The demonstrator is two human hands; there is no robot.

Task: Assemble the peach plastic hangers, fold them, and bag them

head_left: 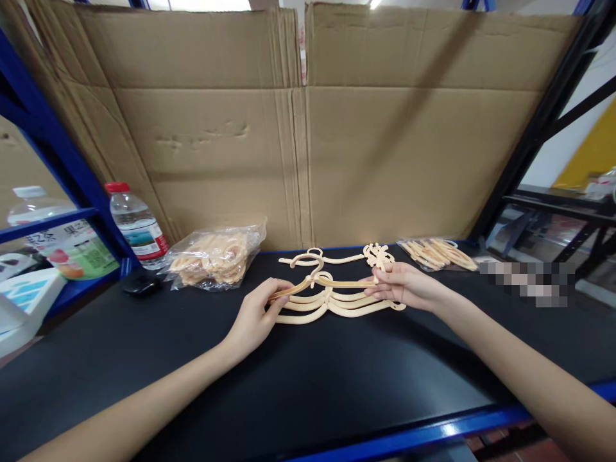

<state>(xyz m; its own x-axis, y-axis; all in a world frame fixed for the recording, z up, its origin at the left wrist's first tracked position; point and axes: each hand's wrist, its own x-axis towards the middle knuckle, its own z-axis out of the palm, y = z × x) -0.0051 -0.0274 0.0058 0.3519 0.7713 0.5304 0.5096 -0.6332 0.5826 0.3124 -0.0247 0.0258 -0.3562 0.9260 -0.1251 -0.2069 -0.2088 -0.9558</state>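
Observation:
A beige clothes hanger (pixel 346 283) is raised a little above the table, its hook toward the back. My left hand (pixel 258 309) pinches its left arm between thumb and fingers. At the right end, my right hand (pixel 402 285) grips the hanger, with a beige flower-shaped piece (pixel 378 255) sticking up by the fingertips. Whether that piece is fixed to the hanger I cannot tell. Several similar hangers (pixel 308 316) lie just below and behind the held one, partly covered by it and by my hands.
Clear bags of beige pieces lie at back left (pixel 212 256) and back right (pixel 437 253). A red-capped water bottle (pixel 137 224) and a small black object (pixel 140 283) are at left. Cardboard (pixel 216 147) walls the back of the black table (pixel 308 391); a blue rack post stands left.

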